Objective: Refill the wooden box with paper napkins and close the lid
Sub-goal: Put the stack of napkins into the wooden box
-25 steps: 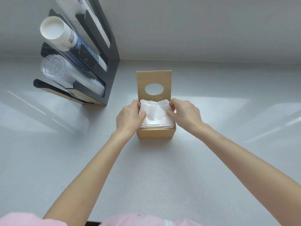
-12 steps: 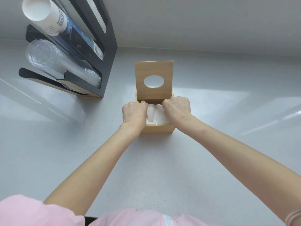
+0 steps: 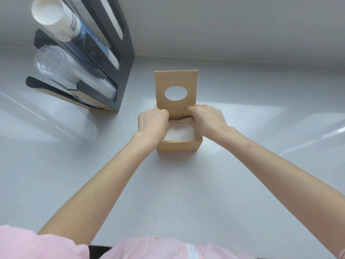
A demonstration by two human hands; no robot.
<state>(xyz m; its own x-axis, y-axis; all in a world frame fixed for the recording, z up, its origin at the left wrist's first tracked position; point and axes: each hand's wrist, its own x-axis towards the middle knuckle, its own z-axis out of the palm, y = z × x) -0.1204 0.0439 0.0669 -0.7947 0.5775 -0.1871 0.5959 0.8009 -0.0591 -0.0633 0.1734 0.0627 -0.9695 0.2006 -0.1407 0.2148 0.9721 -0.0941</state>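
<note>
A small wooden box (image 3: 177, 146) stands on the pale counter with its lid (image 3: 175, 79) raised upright at the back; the lid has an oval hole. White paper napkins (image 3: 180, 132) lie inside the box, below its rim. My left hand (image 3: 152, 122) is at the box's left side and my right hand (image 3: 207, 120) at its right side. Both have fingers curled down into the box along the napkin stack's edges. The fingertips are hidden inside.
A black cup dispenser (image 3: 125, 71) stands at the back left, holding a sleeve of paper cups (image 3: 54, 17) and a sleeve of clear plastic cups (image 3: 56, 62). A grey wall rises just behind the box. The speckled counter (image 3: 186, 193) stretches toward me.
The napkin stack, held above the rim a second ago, has gone down into the box with both hands following it. The lid stays upright.
</note>
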